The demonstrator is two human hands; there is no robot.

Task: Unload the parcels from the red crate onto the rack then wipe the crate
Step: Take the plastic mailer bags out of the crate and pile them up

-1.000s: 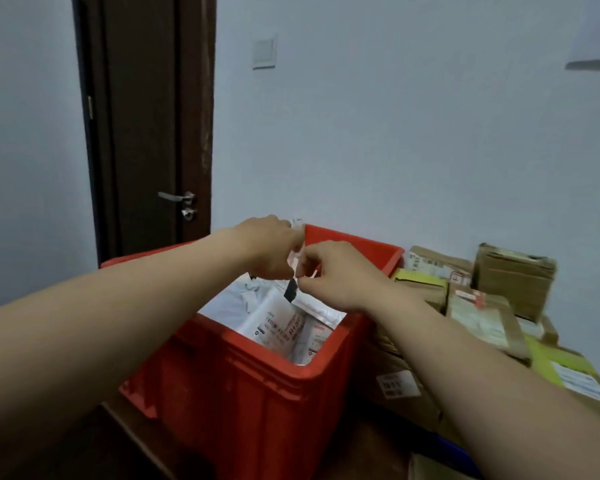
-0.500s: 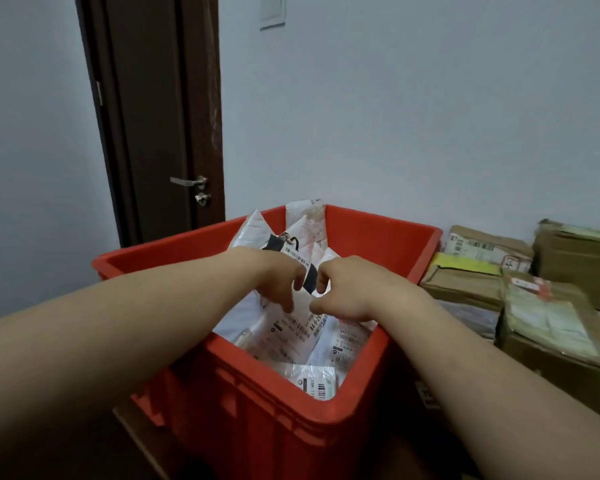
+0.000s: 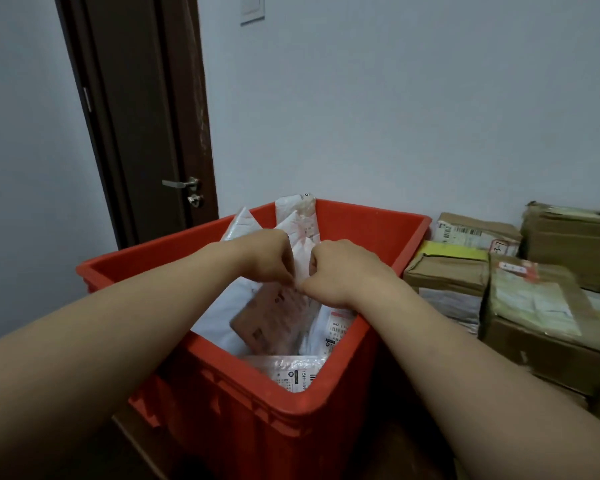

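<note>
The red crate stands in front of me, holding several white and pinkish plastic mailer parcels. Both my hands are over its middle. My left hand and my right hand each pinch the upper edge of one white mailer that stands upright between them. A pinkish parcel with printed labels leans below my hands. Another labelled white parcel lies by the near wall of the crate. More mailers stick up at the far wall.
A stack of brown cardboard boxes fills the right side, touching the crate. A dark wooden door with a metal handle is at the back left. A pale wall runs behind everything.
The view has tipped down and closer to the crate. My hands have sunk lower into the crate and kept pinching the mailer; the parcels beneath have shifted.
</note>
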